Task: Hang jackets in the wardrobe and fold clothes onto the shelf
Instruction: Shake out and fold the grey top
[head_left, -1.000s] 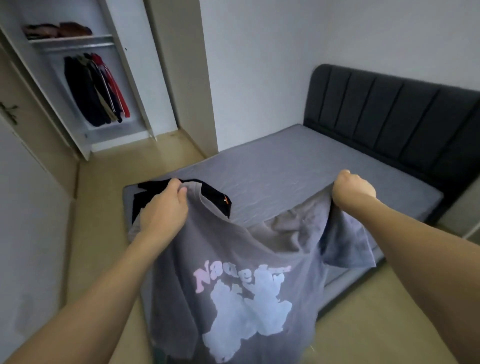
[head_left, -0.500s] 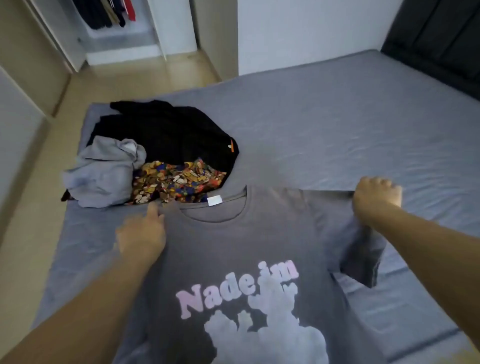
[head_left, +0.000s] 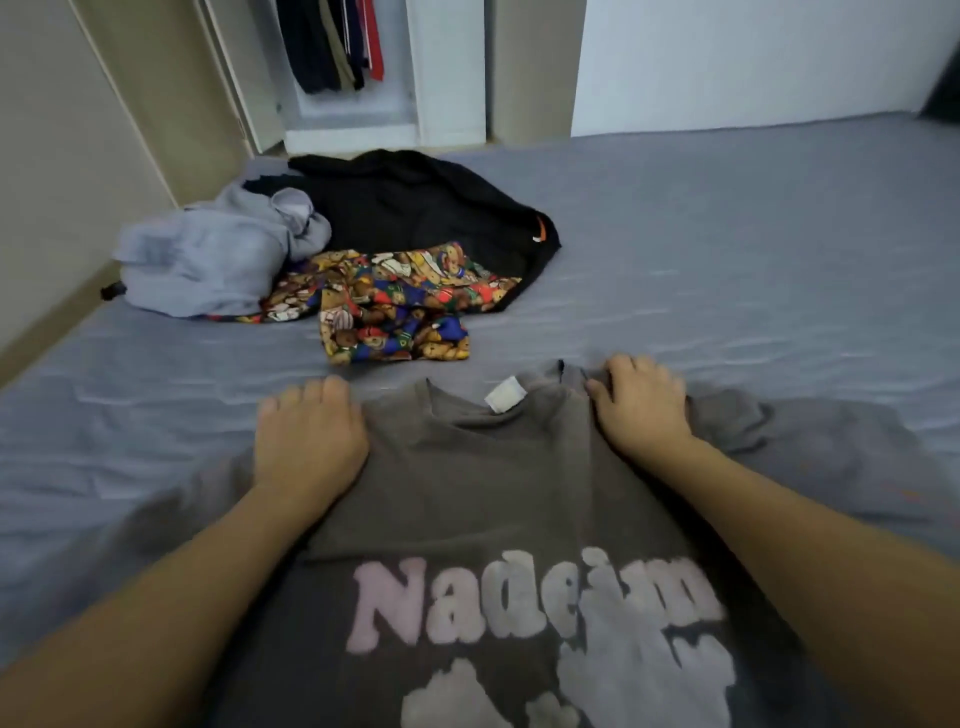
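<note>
The grey T-shirt (head_left: 498, 493) is laid flat on the bed (head_left: 753, 249), print side up, with its neck pointing away from the person. The left hand (head_left: 306, 441) is pressed on the left shoulder of the shirt, and its fingers look bent over the edge, but whether cloth is pinched cannot be told. The right hand (head_left: 641, 402) is rested on the right shoulder by the collar; its fingers are curled a little on the cloth, and a real grip cannot be told there either.

A few things could go wrong from here. The right sleeve is bunched up near the hand, so a lumpy fold could be made if it is not smoothed first. The cloth is soft and floppy, so it could be dragged out of shape if one hand is pulled harder than the other. The shirt could also be pushed into the teddy-bear print cloth (head_left: 395, 306), which is lying near the collar, and the two could get mixed up.

The shirt looks like thick, faded cotton with puffy pink letters and a pale fluffy shape. A small white tag (head_left: 503, 394) is seen inside the neck. The bed cover looks smooth with little ripples. A black garment (head_left: 415, 202) and a crumpled light grey garment (head_left: 213, 260) are piled farther back. Dark jackets (head_left: 332, 41) are hung in the open wardrobe (head_left: 447, 73).
</note>
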